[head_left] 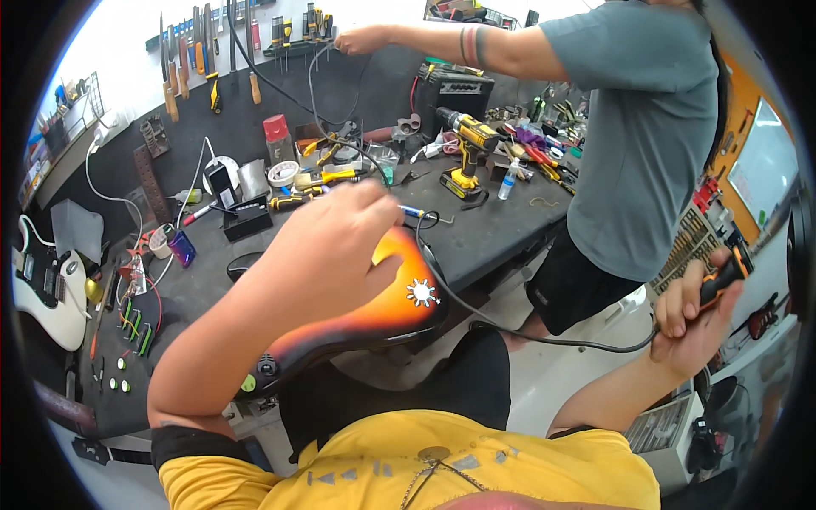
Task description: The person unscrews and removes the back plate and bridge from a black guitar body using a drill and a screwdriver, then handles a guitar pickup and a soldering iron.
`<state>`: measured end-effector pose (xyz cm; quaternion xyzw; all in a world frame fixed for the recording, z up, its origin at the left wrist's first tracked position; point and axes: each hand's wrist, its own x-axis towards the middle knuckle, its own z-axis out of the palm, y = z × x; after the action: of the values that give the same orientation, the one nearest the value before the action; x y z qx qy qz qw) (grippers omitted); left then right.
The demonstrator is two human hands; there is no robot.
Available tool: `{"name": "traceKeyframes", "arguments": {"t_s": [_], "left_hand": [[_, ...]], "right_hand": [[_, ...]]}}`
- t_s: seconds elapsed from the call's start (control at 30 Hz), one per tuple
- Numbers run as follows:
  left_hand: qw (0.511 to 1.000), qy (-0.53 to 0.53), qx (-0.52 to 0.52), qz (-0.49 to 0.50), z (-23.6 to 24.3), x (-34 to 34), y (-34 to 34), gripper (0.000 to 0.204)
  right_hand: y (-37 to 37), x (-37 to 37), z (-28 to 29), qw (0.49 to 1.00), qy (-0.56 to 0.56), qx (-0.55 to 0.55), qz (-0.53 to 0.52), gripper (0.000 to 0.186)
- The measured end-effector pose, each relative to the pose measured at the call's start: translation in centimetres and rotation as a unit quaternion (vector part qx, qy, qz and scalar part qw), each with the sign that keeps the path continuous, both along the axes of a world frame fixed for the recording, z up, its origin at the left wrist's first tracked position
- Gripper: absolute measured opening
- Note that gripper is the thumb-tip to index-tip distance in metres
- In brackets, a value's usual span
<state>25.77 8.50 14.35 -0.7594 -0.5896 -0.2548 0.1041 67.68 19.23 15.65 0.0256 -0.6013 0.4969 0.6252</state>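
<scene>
A sunburst electric guitar body [374,302] with a white sun emblem lies at the table's near edge, in front of me. Above it is my left hand [344,238], fingers curled and thumb apart; whatever they hold is hidden. A black cable [510,330] passes close behind its knuckles, loops beside the guitar and runs to my right hand [688,310]. That hand, raised at the right, is closed around a tool with a black-and-orange handle [722,279]; its working end cannot be made out. Just past my left fingers is a slim blue tool [412,211] with a bent metal end.
Across the table, a co-worker's hand [361,39] reaches to the wall rack, touching a cable. A yellow cordless drill [467,153], a water bottle [508,180] and a small amplifier [455,89] stand behind the guitar. A white guitar body [55,310] and loose parts lie left.
</scene>
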Motion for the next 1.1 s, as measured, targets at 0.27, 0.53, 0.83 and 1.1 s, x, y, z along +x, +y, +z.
{"name": "traceKeyframes", "arguments": {"t_s": [0.27,0.53,0.83,1.1], "left_hand": [[0.985,-0.079,-0.119,-0.096,-1.3,0.2,-6.4,0.034],[0.989,0.047,0.1,-0.103,1.4,5.1,-9.9,0.028],[0.917,0.136,0.312,0.209,1.6,-1.2,-10.2,0.047],[0.911,0.224,0.22,0.266,5.1,-8.3,-5.5,0.029]], "right_hand": [[-0.3,-10.1,2.5,1.0,-0.005,-0.012,0.027,0.05],[-1.7,-25.5,6.4,0.834,-0.373,0.314,-0.258,0.035],[-1.9,-36.6,4.8,0.767,-0.405,0.477,-0.138,0.059],[-3.4,-38.4,7.4,0.849,-0.366,0.354,-0.139,0.072]]}}
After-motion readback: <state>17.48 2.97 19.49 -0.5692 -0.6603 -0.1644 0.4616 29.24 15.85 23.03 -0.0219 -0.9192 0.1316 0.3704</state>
